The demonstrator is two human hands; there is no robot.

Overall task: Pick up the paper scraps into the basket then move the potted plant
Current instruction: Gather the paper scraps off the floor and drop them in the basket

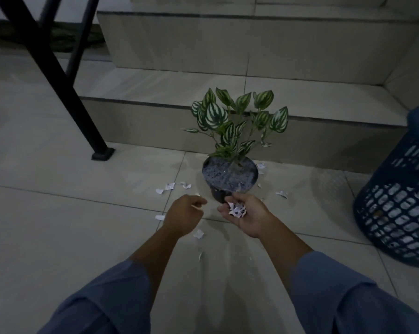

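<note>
- Gathering is the step in hand: the right hand (249, 219) is cupped palm up, holding a heap of paper scraps (237, 210).
- Left hand (183, 214), just beside it, has curled fingers that appear to pinch one sliver.
- More scraps lie around both hands; the potted plant (230, 177) stands just beyond them.
- Judged next: a carry to the basket (396, 201), well off the right hand's outer side.

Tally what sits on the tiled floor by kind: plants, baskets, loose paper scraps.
Green-and-white-leaved potted plant in dark round pot: 1
Blue plastic lattice basket: 1
White torn paper scraps loose on the floor: about 10, some tiny
Total: about 12, leaving out the handful in the right hand.
</note>
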